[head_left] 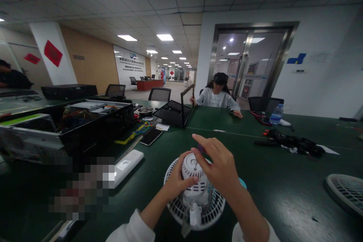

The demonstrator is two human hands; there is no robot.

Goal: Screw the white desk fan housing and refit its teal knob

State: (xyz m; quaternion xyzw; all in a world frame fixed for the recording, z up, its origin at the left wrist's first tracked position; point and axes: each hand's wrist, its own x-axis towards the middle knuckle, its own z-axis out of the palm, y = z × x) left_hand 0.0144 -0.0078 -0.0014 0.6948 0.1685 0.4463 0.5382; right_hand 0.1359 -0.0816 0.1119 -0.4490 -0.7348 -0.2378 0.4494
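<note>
A white electric fan point(195, 193) lies face down on the green table, its rounded motor housing point(194, 166) pointing up and its round grille beneath. My left hand point(177, 181) wraps around the housing's left side, thumb across the front. Above the housing's top, my right hand point(218, 160) pinches what looks like a purple-handled screwdriver point(200, 148), mostly hidden by the fingers. A thin shaft seems to reach down to the housing's top. Part of a light-blue round thing point(242, 183) shows behind my right wrist.
An opened computer case point(96, 128) stands left, near a phone point(151, 136) and a white power bank-like box point(129, 168). A black open frame point(172, 113), a bottle point(276, 114), black straps point(297, 141) and another grille point(347, 193) lie around. A person point(217, 94) sits opposite.
</note>
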